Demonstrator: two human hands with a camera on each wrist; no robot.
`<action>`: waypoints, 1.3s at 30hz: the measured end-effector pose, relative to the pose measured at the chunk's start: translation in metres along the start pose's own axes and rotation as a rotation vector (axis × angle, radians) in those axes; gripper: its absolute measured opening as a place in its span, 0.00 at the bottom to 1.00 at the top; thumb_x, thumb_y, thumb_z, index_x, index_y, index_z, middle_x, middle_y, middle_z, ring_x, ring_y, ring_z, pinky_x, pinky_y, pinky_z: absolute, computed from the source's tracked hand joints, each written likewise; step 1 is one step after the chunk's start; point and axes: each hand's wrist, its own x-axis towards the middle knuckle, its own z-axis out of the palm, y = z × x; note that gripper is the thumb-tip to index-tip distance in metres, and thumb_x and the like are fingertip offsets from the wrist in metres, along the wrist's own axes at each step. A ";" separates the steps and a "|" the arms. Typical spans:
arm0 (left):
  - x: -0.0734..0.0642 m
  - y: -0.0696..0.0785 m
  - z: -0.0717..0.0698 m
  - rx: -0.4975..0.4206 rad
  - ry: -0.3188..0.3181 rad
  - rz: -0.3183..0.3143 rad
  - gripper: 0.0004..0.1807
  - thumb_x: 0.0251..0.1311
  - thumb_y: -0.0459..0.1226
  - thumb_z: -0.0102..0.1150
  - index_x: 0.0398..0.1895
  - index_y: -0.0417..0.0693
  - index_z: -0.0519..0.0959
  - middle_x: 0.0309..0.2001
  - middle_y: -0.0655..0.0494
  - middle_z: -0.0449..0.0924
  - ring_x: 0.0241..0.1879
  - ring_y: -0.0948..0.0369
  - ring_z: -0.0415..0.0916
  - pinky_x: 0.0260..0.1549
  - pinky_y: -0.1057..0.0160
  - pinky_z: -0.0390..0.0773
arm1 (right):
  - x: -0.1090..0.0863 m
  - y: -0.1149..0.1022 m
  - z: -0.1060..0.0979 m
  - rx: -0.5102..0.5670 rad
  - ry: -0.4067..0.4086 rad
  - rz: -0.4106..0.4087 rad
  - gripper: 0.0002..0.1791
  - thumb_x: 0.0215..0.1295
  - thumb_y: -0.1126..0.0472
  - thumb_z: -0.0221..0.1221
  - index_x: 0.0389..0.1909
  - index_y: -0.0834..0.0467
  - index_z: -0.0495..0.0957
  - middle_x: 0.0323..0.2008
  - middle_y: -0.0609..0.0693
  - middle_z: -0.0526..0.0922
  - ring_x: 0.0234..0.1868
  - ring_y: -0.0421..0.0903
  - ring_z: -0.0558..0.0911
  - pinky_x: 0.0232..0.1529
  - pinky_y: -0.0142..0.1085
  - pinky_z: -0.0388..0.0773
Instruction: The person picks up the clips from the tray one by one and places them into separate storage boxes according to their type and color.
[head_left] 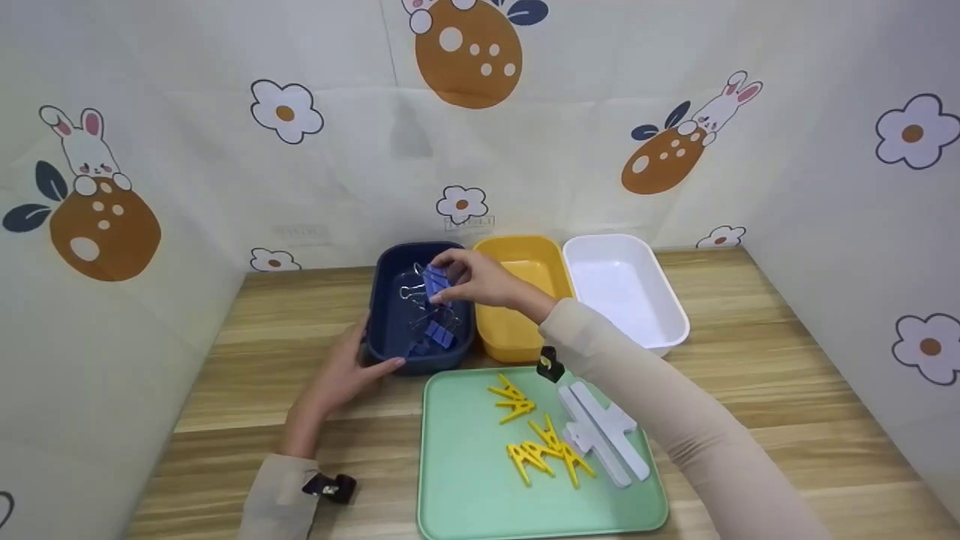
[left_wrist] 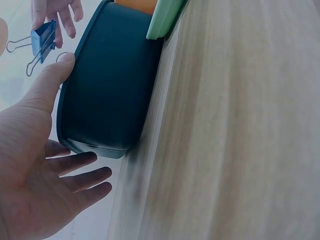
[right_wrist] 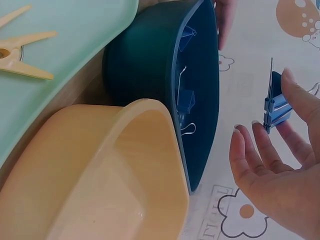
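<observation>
Over the navy bin point(head_left: 381, 315), my right hand point(head_left: 480, 281) pinches a blue binder clip point(head_left: 435, 282) between thumb and fingers. The right wrist view shows the clip point(right_wrist: 277, 111) raised past the bin's rim, its wire handles sticking out. Several more blue binder clips point(head_left: 439, 334) lie inside that bin. At the bin's near left corner is my left hand point(head_left: 346, 375), thumb at the rim. In the left wrist view, the fingers of my left hand point(left_wrist: 45, 170) are spread and fairly straight along the bin's outer wall.
Beside the navy bin stand a yellow bin point(head_left: 517, 334) and a white bin point(head_left: 630, 296). In front, a green tray point(head_left: 472, 495) carries several yellow clothespins point(head_left: 551, 442) and white, long-jawed clips point(head_left: 604, 435). A patterned cloth backdrop point(head_left: 352, 180) encloses the wooden table point(head_left: 750, 330).
</observation>
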 end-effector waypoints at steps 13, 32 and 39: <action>0.001 0.000 -0.001 -0.017 0.000 0.034 0.56 0.63 0.48 0.76 0.85 0.41 0.51 0.79 0.37 0.63 0.78 0.41 0.61 0.78 0.37 0.56 | 0.010 -0.001 0.004 -0.035 0.041 0.045 0.33 0.66 0.56 0.74 0.69 0.60 0.76 0.57 0.62 0.82 0.56 0.55 0.82 0.59 0.43 0.84; 0.001 0.002 -0.001 0.010 -0.016 -0.023 0.56 0.65 0.45 0.74 0.86 0.43 0.48 0.82 0.37 0.56 0.81 0.40 0.55 0.78 0.36 0.55 | 0.014 -0.006 0.008 -0.031 0.029 0.084 0.36 0.66 0.52 0.73 0.72 0.58 0.73 0.66 0.63 0.78 0.63 0.59 0.80 0.63 0.47 0.82; 0.001 0.001 0.000 0.008 -0.005 -0.008 0.56 0.64 0.47 0.74 0.86 0.46 0.49 0.82 0.39 0.57 0.81 0.41 0.55 0.79 0.37 0.55 | 0.011 -0.004 0.007 -0.006 -0.004 0.110 0.44 0.66 0.50 0.73 0.79 0.56 0.65 0.72 0.64 0.72 0.70 0.64 0.75 0.67 0.51 0.79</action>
